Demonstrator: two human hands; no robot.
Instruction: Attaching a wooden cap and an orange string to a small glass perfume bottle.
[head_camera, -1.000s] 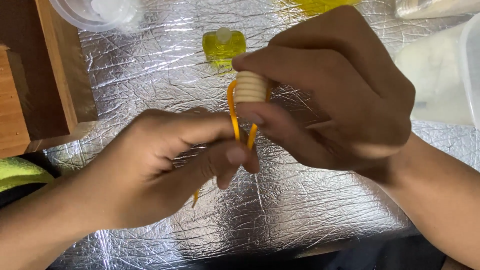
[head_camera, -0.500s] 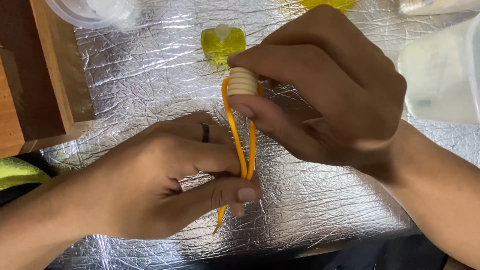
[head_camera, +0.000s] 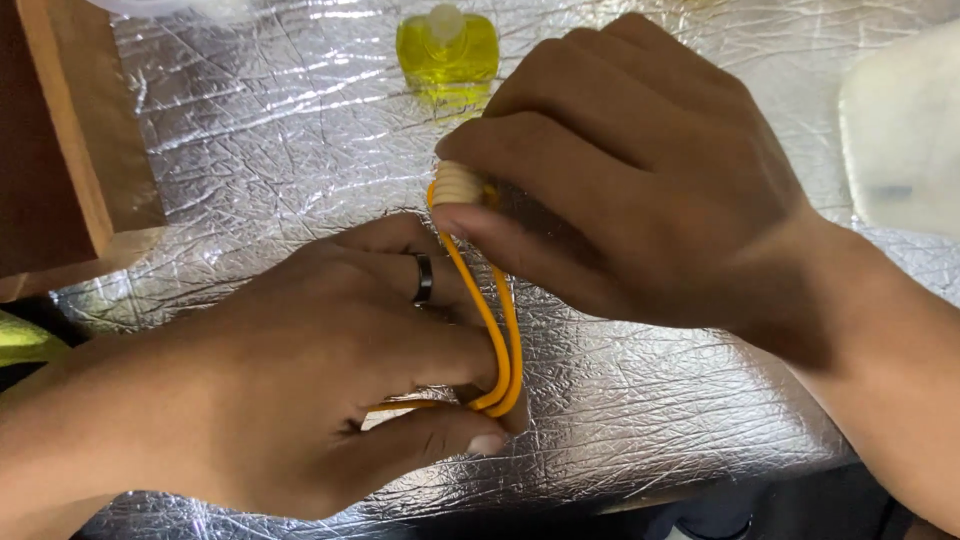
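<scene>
A ribbed cream-coloured piece (head_camera: 458, 184) sits between the finger and thumb of my right hand (head_camera: 640, 170). From it an orange cord (head_camera: 497, 330) runs down in a doubled strand. My left hand (head_camera: 330, 370), with a dark ring on one finger, pinches the lower bend of that cord between thumb and fingers; a short orange end sticks out to the left under the palm. Both hands hover just above a crinkled silver foil sheet (head_camera: 260, 130). How the cord joins the cream piece is hidden by my right fingers.
A small yellow liquid-filled bottle with a pale cap (head_camera: 447, 48) lies on the foil at the top middle. A wooden frame (head_camera: 80, 150) borders the left. A whitish translucent container (head_camera: 905, 130) stands at the right edge. The foil's front edge drops off below my hands.
My left hand has slid down the orange cord and pulled it longer and tighter. My right hand keeps the cream piece at the top. The view has shifted slightly nearer.
</scene>
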